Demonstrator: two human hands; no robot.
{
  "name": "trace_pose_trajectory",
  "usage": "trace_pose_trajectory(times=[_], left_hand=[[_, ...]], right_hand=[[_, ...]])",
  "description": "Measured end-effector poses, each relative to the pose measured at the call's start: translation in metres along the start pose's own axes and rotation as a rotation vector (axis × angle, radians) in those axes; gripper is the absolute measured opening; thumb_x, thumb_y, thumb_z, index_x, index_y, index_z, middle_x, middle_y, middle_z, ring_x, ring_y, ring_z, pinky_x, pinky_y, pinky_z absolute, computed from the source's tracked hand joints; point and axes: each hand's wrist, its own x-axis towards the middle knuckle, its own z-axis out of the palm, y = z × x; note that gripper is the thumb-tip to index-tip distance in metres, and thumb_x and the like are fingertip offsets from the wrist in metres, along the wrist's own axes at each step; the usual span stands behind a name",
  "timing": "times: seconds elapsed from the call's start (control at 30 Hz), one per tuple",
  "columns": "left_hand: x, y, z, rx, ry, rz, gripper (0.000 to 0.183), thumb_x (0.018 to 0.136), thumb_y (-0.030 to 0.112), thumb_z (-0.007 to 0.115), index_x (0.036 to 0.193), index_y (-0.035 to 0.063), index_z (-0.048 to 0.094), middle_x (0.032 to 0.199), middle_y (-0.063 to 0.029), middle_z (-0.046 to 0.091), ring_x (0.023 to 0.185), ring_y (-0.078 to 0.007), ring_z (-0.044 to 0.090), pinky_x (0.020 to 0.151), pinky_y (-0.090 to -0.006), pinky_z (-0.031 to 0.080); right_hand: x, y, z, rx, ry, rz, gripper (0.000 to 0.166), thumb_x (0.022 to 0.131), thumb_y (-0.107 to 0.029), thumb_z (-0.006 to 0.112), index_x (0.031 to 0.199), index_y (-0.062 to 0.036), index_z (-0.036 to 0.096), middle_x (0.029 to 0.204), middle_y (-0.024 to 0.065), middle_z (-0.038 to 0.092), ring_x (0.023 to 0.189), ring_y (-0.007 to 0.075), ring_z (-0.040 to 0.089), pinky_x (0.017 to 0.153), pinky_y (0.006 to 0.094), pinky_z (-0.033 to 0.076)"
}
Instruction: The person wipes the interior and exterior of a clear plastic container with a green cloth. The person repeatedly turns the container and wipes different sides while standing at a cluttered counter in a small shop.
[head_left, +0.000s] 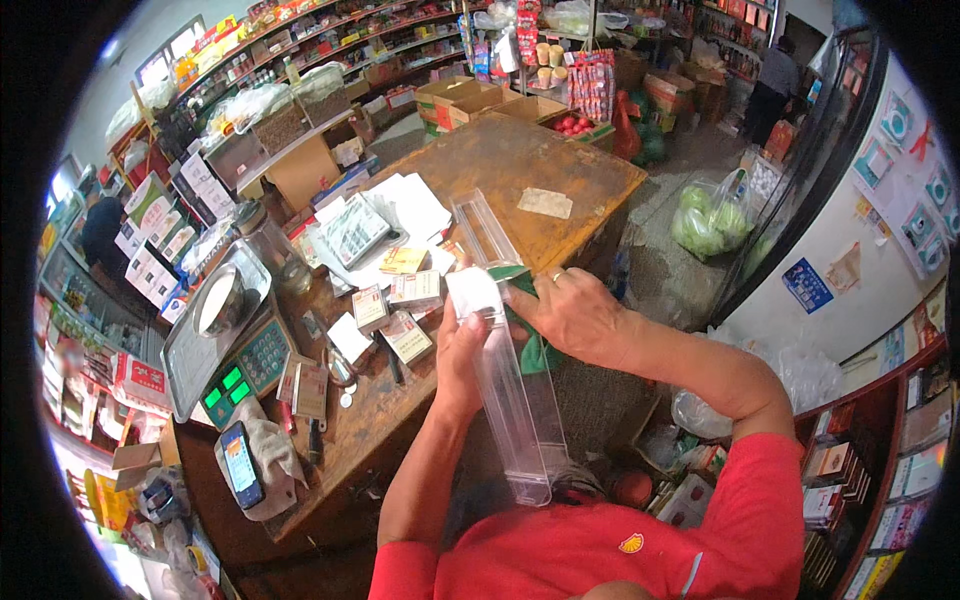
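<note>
My left hand (459, 346) grips a long clear plastic tray (517, 420) near its middle, together with a white piece (472, 291) that looks like paper or a box. A green cloth (534, 352) hangs by the far side of the tray, and my right hand (555, 300) pinches its upper part against the plastic. Another clear plastic tray (487, 229) lies beyond on the wooden table. Several small cardboard packs, such as a white and red pack (406, 337), lie on the table left of my left hand.
A scale (259, 352) with a metal pan (180, 352), a glass jar (274, 247), a phone (241, 465) on a cloth and a calculator (356, 229) on papers stand along the left of the wooden table (420, 150). Bagged cabbages (709, 217) lie on the floor. A person (772, 86) stands far back right.
</note>
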Motion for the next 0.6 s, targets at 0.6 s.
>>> trace_pose_trajectory(times=[0.6], left_hand=[[-0.008,0.009,-0.006,-0.041,0.029,0.012,0.082,0.081,0.04,0.068,0.142,0.0011,0.03,0.114,-0.0185,0.058,0.089,-0.0253,0.065,0.071,-0.0348,0.056]], right_hand=[[-0.006,0.025,0.025,-0.11,-0.16,-0.04,0.014,0.079,-0.016,0.057,0.09,-0.008,0.058,0.07,0.0078,0.059,0.064,0.0244,0.065,0.055,0.0364,0.049]])
